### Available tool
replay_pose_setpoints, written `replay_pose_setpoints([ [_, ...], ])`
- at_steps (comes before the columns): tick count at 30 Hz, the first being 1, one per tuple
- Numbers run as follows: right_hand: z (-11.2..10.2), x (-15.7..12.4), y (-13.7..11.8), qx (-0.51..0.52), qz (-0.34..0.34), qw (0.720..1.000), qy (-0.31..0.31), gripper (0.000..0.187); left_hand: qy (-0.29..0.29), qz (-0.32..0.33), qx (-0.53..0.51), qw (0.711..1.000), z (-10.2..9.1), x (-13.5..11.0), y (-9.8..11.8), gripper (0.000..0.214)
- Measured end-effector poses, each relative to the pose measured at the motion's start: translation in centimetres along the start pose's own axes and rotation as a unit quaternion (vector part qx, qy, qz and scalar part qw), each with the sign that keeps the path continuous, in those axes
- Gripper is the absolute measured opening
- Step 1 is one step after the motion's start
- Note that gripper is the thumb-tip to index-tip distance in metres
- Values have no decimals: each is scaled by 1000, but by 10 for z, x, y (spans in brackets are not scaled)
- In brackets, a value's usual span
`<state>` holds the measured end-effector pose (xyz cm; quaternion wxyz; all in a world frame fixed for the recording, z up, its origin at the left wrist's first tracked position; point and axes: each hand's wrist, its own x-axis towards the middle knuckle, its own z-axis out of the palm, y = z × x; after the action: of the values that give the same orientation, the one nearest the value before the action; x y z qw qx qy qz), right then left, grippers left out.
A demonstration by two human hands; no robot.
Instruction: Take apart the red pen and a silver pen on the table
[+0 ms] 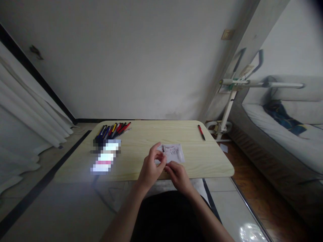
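Note:
Near the front middle of the table, my left hand is curled, thumb and fingertips drawn together. My right hand is closed beside it, its fingertips meeting the left ones. A small, thin dark thing seems to be between the fingers, but I cannot make out what it is. Just beyond both hands lies a white sheet or packet with dark print, its left part partly hidden by my left hand. Whether either hand touches it, I cannot tell.
Several pens lie fanned out at the table's back left, by a bright pixelated patch. A red and black pen lies alone at the right of the pale wooden table. Exercise equipment and a sofa stand to the right.

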<state>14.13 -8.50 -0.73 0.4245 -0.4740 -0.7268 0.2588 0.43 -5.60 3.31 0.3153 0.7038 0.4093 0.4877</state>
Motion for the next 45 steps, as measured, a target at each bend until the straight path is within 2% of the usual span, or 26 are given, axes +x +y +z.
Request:
replay_pose_setpoints([
  [9, 0, 0, -1, -3, 4, 1000, -1, 27, 13, 8, 12, 1000, -4, 3, 0, 50],
  [14, -1, 0, -1, -8, 2, 1000, -4, 25, 41, 12, -7, 999, -7, 7, 0, 51],
  [23, 0, 0, 1, 2, 8, 1000, 0, 26, -18, -7, -16, 1000, 2, 0, 0, 51],
  [35, -1, 0, 0, -7, 15, 1000, -6, 24, -10, -16, -10, 1000, 0, 1, -4, 57],
  [45, -2, 1, -4, -10, 12, 1000, -12, 24, 17, 1, -18, 1000, -3, 4, -2, 57],
])
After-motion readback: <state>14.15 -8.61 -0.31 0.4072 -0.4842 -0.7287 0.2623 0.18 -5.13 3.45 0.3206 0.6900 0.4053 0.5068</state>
